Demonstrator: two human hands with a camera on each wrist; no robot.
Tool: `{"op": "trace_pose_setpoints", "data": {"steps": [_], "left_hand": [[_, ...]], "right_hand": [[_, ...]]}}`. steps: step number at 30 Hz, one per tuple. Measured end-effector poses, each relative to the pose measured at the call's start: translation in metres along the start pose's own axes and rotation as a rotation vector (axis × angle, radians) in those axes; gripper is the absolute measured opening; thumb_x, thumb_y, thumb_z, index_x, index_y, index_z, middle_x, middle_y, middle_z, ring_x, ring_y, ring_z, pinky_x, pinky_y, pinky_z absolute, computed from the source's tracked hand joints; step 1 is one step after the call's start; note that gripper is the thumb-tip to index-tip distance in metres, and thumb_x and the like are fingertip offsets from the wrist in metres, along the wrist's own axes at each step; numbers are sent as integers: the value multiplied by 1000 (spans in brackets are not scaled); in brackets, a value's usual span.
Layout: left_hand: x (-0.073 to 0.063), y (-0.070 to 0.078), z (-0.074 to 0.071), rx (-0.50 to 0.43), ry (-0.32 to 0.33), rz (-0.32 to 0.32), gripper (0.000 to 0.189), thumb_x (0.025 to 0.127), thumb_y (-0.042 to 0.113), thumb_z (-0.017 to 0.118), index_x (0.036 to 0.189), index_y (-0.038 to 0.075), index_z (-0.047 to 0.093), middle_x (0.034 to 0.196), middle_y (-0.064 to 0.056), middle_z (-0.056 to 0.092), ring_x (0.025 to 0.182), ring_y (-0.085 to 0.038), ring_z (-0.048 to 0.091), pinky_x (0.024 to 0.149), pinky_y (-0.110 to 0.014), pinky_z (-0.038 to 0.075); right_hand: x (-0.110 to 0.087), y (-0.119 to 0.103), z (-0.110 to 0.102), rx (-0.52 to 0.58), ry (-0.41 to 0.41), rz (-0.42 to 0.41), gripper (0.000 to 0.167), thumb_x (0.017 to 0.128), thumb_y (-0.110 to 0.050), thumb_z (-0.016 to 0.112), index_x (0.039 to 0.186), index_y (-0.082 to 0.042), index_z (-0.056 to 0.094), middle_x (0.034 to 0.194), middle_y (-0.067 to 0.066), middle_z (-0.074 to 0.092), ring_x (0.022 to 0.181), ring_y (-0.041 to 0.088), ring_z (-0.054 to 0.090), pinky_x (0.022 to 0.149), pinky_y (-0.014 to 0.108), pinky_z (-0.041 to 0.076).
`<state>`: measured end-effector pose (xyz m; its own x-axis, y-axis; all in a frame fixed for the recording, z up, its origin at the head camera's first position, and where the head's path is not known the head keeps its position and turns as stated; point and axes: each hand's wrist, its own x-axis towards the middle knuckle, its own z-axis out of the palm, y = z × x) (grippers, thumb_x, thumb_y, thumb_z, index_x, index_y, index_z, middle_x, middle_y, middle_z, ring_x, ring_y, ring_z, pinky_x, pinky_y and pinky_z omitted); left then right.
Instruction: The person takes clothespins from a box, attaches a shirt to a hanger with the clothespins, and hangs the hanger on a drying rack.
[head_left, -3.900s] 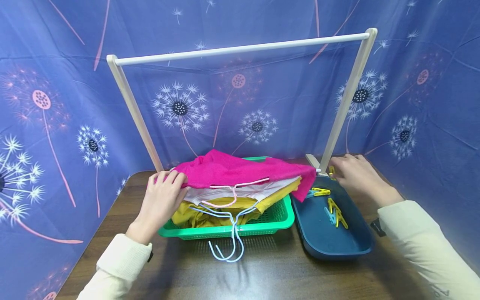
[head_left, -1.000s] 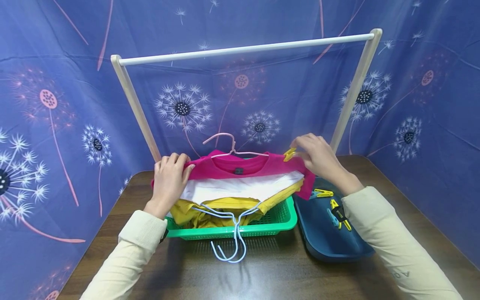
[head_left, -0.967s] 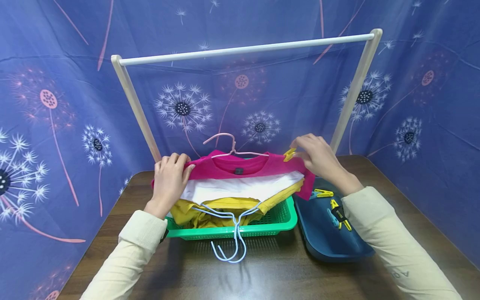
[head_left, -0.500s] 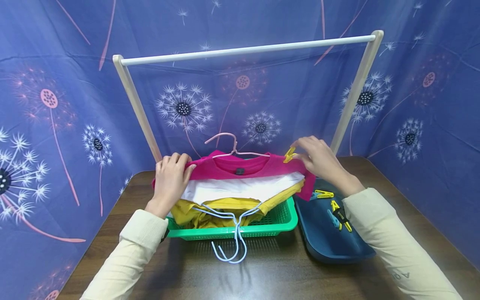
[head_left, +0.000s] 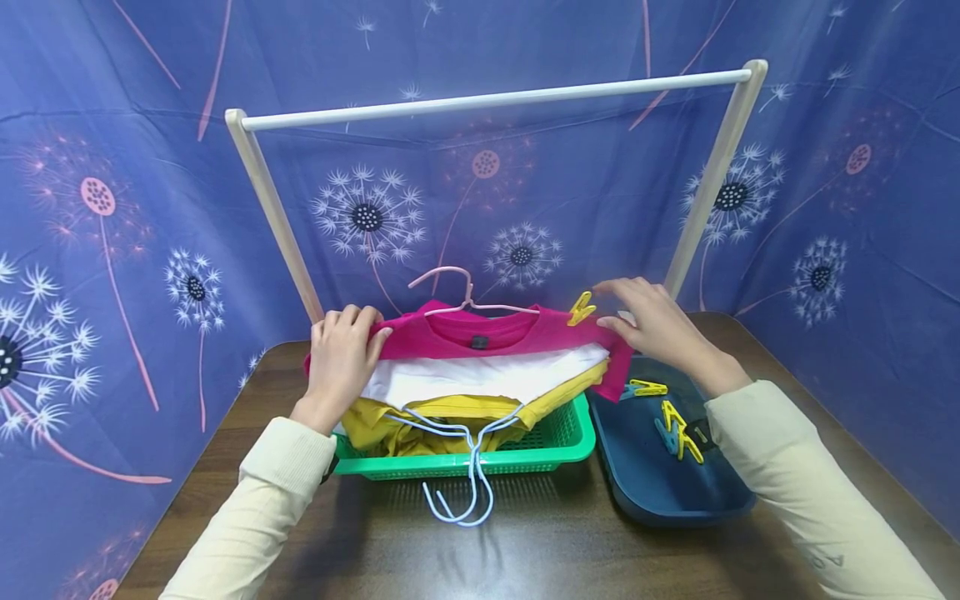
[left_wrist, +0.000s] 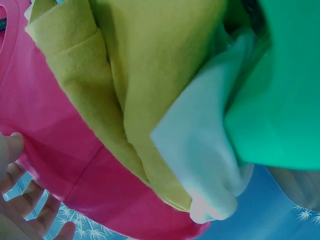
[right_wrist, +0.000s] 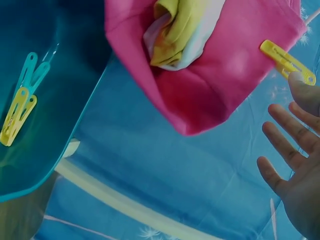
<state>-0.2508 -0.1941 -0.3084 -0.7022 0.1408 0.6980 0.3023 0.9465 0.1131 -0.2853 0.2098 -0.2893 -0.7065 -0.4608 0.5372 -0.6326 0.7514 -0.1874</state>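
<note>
In the head view my left hand (head_left: 336, 362) pinches the left shoulder of a pink T-shirt (head_left: 412, 340), thumb in front. A pink hanger (head_left: 470, 292) sits in the shirt's neck, its hook pointing up. On the right shoulder a yellow clothespin (head_left: 582, 309) grips the cloth by itself. Just right of it my right hand (head_left: 660, 327) has its fingers spread and holds nothing; in the right wrist view the thumb tip is close to the clothespin (right_wrist: 287, 61). Under the pink shirt lie a white garment (head_left: 450, 377) and yellow garments (head_left: 397, 432).
The clothes lie over a green basket (head_left: 457, 465). Two blue hangers (head_left: 472, 442) hang over its front edge. To the right, a dark blue tray (head_left: 675, 496) contains several yellow and blue clothespins (head_left: 682, 432). Behind stands a wooden rack with a white rail (head_left: 495, 101).
My right hand brought a yellow clothespin from the tray's far edge to the shirt's right shoulder, then let it go and drew slightly right. The pink hanger's hook turned upward. My left hand stays on the shirt.
</note>
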Motion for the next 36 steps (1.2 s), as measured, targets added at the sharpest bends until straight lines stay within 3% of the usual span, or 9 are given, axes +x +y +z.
{"op": "trace_pose_setpoints", "data": {"steps": [17, 23, 36], "left_hand": [[1, 1, -2, -12, 5, -16, 19, 86, 28, 62, 91, 10, 59, 89, -11, 59, 86, -34, 50, 83, -50, 34], [1, 0, -2, -13, 4, -29, 22, 86, 31, 62, 91, 10, 60, 89, -12, 60, 86, -34, 50, 83, -50, 34], [-1, -5, -1, 6, 1, -85, 31, 84, 38, 63, 87, 8, 57, 82, -13, 61, 86, -36, 49, 81, -52, 34]], "right_hand": [[-31, 31, -4, -155, -48, 94, 28, 82, -8, 64, 109, -2, 59, 105, 17, 63, 98, 34, 53, 76, 52, 38], [-44, 45, 3, -203, -105, 122, 27, 79, -6, 65, 105, -3, 61, 91, 11, 65, 84, 28, 53, 70, 46, 38], [-55, 57, 28, -275, -240, 157, 22, 75, -8, 70, 95, -5, 62, 89, 9, 66, 87, 30, 55, 77, 54, 39]]}}
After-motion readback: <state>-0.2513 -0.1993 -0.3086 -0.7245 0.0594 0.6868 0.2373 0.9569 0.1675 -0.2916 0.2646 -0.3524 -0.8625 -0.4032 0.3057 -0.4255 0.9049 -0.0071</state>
